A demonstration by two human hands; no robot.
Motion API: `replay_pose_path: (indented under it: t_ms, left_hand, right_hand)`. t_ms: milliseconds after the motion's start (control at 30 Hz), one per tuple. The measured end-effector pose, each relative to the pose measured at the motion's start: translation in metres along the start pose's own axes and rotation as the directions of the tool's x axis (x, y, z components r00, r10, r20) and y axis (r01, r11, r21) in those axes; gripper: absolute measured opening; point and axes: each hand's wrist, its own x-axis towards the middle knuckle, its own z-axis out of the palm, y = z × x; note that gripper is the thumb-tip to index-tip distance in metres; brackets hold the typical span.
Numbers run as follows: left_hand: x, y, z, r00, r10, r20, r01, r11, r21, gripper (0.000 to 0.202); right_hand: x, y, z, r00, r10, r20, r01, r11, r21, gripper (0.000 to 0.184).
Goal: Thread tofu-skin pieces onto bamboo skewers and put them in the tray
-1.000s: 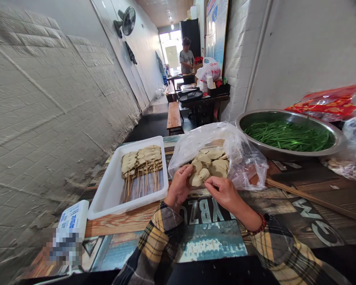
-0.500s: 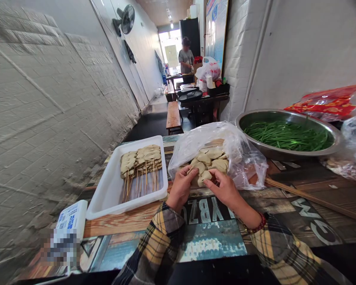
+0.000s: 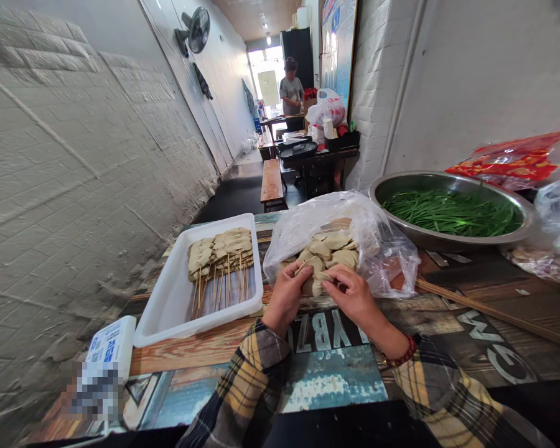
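At approx. 8 o'clock from the hands (12 = straight ahead), a white box w/ blue print [image 3: 109,345] sat on the patterned table [image 3: 333,379]. At 9 o'clock was the white tray [image 3: 165,314], w/ loaded skewers [image 3: 221,249] side by side: slices at the 12 end, bare sticks pointing roughly to 6. L hand was the nearer one to it, R hand farther off.

Next, L hand [image 3: 284,295], its thumb & fingertips pinching a thin beige slice [image 3: 315,265], flat side roughly toward the wearer. The slice lay at abt 2 o'clock from that palm, in front of the open clear plastic bag [image 3: 385,249]. The bag was at 12, w/ loose slices [image 3: 338,241] heaped in its mouth, just past the fingers.

R hand [image 3: 354,295] had a second slice [image 3: 325,275] btwn thumb & fingers, seen nearly edge-on, long axis approx. 9-to-3, at abt 10 o'clock from that palm. The L slice sat just to its 10 o'clock; couldn't tell if the two touched, nor if a stick was in either hand.

Further R: steel bowl [image 3: 429,235] of long greens [image 3: 450,211] at 2 o'clock, red packet [image 3: 508,160] beyond, thin sticks [image 3: 494,313] at 3–4, running R from the bag's edge.
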Motion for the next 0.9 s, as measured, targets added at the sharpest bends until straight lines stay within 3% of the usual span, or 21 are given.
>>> replay_pose_path:
  t_ms: [133,333,433,567,733,900]
  left_hand:
    - [0.001,-0.002,-0.001,1.0,-0.005,-0.008,0.005,1.0,0.01,0.031]
    - [-0.002,0.005,0.0,0.995,-0.081,0.063,0.08,0.997,0.017,0.034]
    - [-0.003,0.007,-0.002,0.994,-0.085,0.074,0.087,0.996,-0.025,0.035]
    - [0.001,0.005,-0.005,0.999,-0.046,0.008,0.046,0.997,-0.06,0.035]
    - [0.006,0.002,-0.01,0.996,0.032,-0.078,-0.037,0.997,-0.064,0.038]
    - [0.008,0.003,-0.011,0.992,0.046,-0.116,-0.052,0.997,-0.052,0.037]
  right_hand:
    - [0.0,-0.002,-0.001,1.0,0.01,0.015,-0.01,1.0,0.004,0.013]
    - [0.0,0.003,0.0,0.961,0.266,0.077,-0.271,0.961,0.06,0.02]
    - [0.001,0.005,-0.001,0.946,0.316,0.076,-0.322,0.942,0.09,0.027]
    - [0.002,0.006,-0.009,0.947,0.313,0.071,-0.319,0.945,0.078,0.032]
    - [0.002,-0.003,-0.021,0.919,0.256,0.299,-0.229,0.966,-0.122,0.024]
    - [0.0,-0.012,-0.019,0.887,0.171,0.428,-0.133,0.984,-0.117,0.028]
